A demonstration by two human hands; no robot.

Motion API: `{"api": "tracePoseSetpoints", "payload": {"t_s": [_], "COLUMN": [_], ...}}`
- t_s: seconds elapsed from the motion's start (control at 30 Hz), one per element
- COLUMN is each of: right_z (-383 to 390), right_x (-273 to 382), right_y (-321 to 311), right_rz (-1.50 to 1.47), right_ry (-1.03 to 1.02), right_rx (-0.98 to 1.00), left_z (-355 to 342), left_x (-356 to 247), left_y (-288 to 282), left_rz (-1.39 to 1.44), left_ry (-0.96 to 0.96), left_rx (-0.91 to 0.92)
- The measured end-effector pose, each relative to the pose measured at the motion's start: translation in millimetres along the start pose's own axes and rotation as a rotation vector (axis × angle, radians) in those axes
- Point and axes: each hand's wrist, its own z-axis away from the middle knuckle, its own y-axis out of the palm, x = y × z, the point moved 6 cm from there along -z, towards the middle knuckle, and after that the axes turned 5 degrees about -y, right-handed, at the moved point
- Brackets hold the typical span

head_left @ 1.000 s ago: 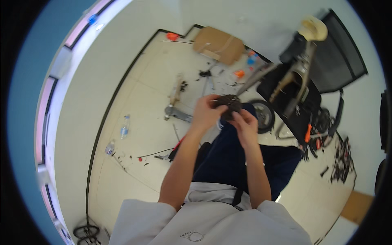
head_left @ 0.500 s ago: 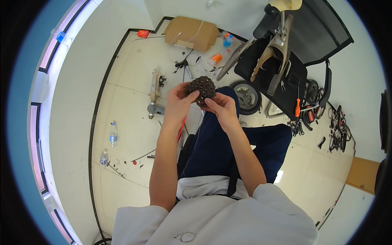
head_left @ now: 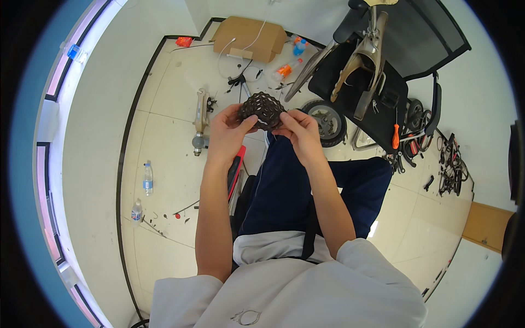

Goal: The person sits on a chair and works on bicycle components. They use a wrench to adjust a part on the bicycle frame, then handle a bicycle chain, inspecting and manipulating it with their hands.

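Observation:
In front of me, above my knees, I hold a dark brown, rounded lattice piece point(head_left: 263, 108) full of holes. It resembles a bicycle sprocket cassette, though its exact kind is hard to make out. My left hand point(head_left: 232, 130) grips its left side, the thumb lying on the near face. At the right edge, my right hand point(head_left: 299, 131) pinches it between thumb and fingers. The fingertips behind the piece are hidden. My navy trousers point(head_left: 279, 186) lie below, and a red and black object point(head_left: 236, 170) shows beside my left forearm.
A black chair point(head_left: 350, 82) at the far right bears a metal fork-like frame point(head_left: 367, 65) and an orange-handled screwdriver point(head_left: 396, 135). Near it stands a small wheel point(head_left: 327, 123). Cardboard point(head_left: 249, 38), a metal arm point(head_left: 200, 120), plastic bottles point(head_left: 148, 179) and dark parts point(head_left: 451, 169) lie on the floor.
Both hands have shifted slightly left and up with the holed piece. It has been turned, so a broader, more open lattice face shows. More of the red and black object is visible.

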Motion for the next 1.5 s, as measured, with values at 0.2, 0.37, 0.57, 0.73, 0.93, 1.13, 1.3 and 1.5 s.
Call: {"api": "tracePoseSetpoints", "payload": {"t_s": [0.2,0.37,0.57,0.73,0.93,1.13,1.3,1.5], "right_z": [-8.1,-34.0,-91.1,-96.9,-94.7,-91.4,-84.3,-61.9], "right_x": [24.0,34.9,31.6,22.0,32.3,83.8,109.3,100.9], "right_y": [-10.5,12.8,81.2,106.4,118.4,167.5,195.5,206.3], "right_rz": [0.290,0.479,0.846,0.944,0.781,0.940,1.037,1.094], "right_ry": [-0.098,-0.186,-0.379,-0.404,-0.396,-0.771,-0.932,-0.905], "right_rx": [-0.001,0.095,0.355,0.398,0.416,0.411,0.412,0.503], "left_z": [-3.5,-3.8,4.5,10.9,4.5,-3.8,0.5,10.8], "left_x": [2.5,-7.5,-36.0,-38.7,-22.0,-9.2,-24.3,-34.1], "left_y": [-6.5,-26.7,-64.8,-82.9,-87.5,-83.0,-54.9,-57.3], "left_rz": [-0.146,-0.086,0.097,0.136,0.041,-0.236,-0.385,-0.368], "left_ry": [-0.001,0.082,0.359,0.368,0.191,0.022,0.268,0.443], "left_rx": [0.000,-0.180,-0.437,-0.489,-0.544,-0.453,-0.472,-0.618]}}
